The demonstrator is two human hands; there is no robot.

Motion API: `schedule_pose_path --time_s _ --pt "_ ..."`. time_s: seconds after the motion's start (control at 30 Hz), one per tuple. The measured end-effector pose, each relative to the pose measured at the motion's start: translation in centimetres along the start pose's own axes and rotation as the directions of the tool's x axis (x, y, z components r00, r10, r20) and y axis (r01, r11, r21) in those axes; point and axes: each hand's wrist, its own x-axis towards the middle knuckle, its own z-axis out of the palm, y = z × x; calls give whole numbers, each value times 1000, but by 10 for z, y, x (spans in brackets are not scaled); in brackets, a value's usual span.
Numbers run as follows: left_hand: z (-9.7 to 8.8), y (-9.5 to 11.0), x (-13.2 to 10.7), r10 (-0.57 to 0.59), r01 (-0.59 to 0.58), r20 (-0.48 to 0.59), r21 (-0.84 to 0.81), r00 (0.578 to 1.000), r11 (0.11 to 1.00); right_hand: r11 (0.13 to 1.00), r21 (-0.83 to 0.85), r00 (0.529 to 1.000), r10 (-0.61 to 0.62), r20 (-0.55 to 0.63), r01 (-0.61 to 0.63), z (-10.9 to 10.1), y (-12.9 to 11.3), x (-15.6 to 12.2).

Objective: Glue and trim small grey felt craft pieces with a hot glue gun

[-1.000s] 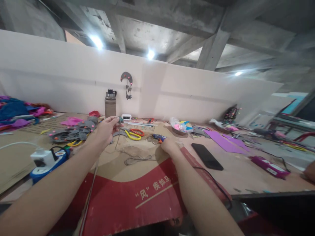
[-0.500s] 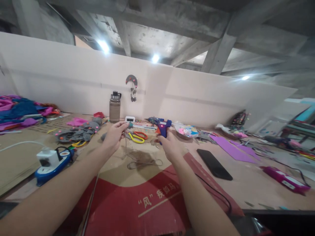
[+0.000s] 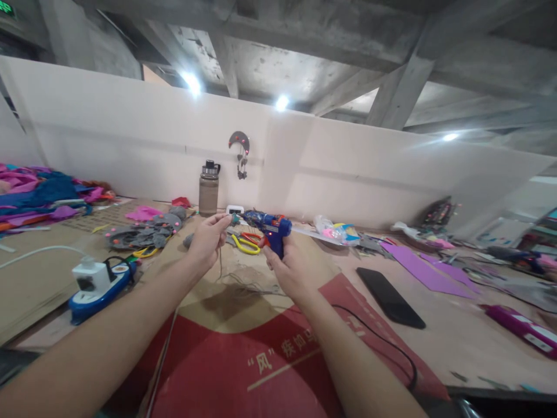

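My right hand [image 3: 285,264] is wrapped round the handle of a blue glue gun [image 3: 275,229] with an orange trigger and a glowing red light. Its nozzle points left, close to a small dark green piece [image 3: 235,219] pinched between the thumb and fingers of my left hand [image 3: 211,237]. Whether nozzle and piece touch I cannot tell. A grey cord [image 3: 220,264] hangs below my left hand. Yellow-handled pliers [image 3: 246,246] lie on the cardboard behind and between my hands, beside an orange-red handle [image 3: 252,237].
A bottle [image 3: 209,188] stands by the partition. At left are a blue power strip [image 3: 102,296] and grey felt pieces [image 3: 141,232]. On the right lie a black phone [image 3: 390,297], purple sheets [image 3: 426,270] and a magenta device [image 3: 522,330]. A black cable [image 3: 383,337] crosses the red print.
My right hand has turned the glue gun so its nozzle points left and brought it near the piece in my left hand. The view has shifted slightly left.
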Motion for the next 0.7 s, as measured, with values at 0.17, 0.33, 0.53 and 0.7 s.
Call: schedule_pose_path --time_s 0.17,0.33,0.53,0.7 --pt "1 -1 0 1 -1 15 -10 1000 1000 986 -134 992 -110 -62 101 2 -3 -1" --pt "1 -2 0 2 -2 24 -17 1000 1000 973 -194 987 -143 -74 126 4 -5 -2" --pt "0 -4 -1 -1 1 27 1 1000 1000 970 -206 986 -150 -78 131 5 -5 -3" --pt "0 -3 -1 17 -17 25 3 1000 1000 975 -148 981 -179 -75 166 7 -5 -4"
